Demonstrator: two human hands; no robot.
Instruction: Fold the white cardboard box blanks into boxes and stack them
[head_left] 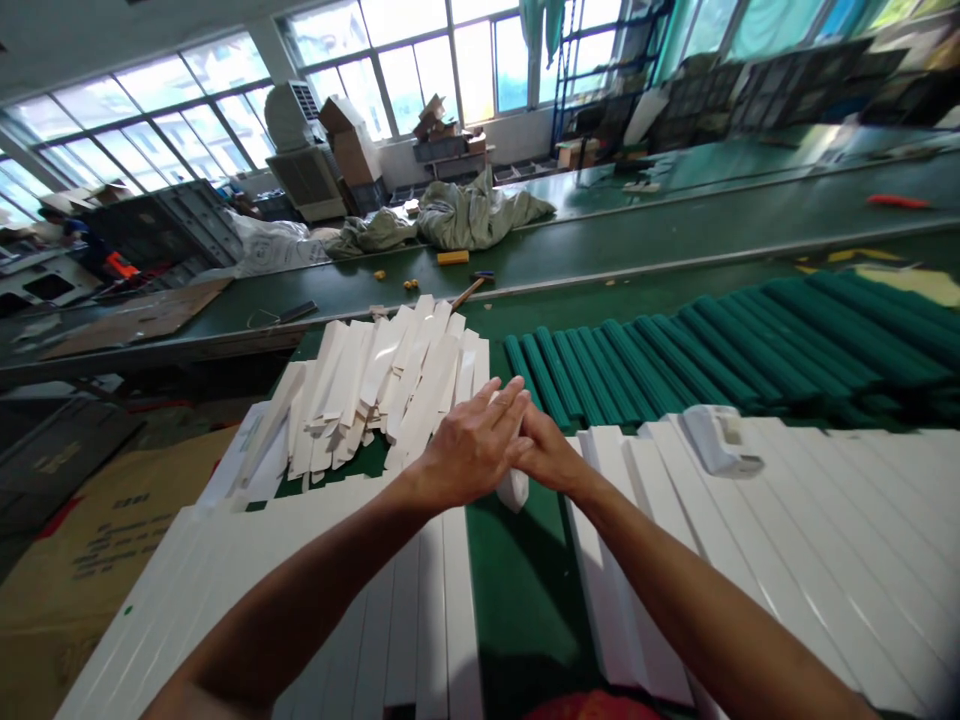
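White piece: between the hands, above the green tabletop.
Left hand: fingers extended, laid across it.
Right hand: against it; finger closure hidden (cannot tell).
White strips: loosely heaped nearby; a forearm brush could spill them.

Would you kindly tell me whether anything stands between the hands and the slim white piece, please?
Nothing visible does: left hand and right hand both meet the white piece, hiding part of it. The loose white strips lie left, the ribbed green tubes right.
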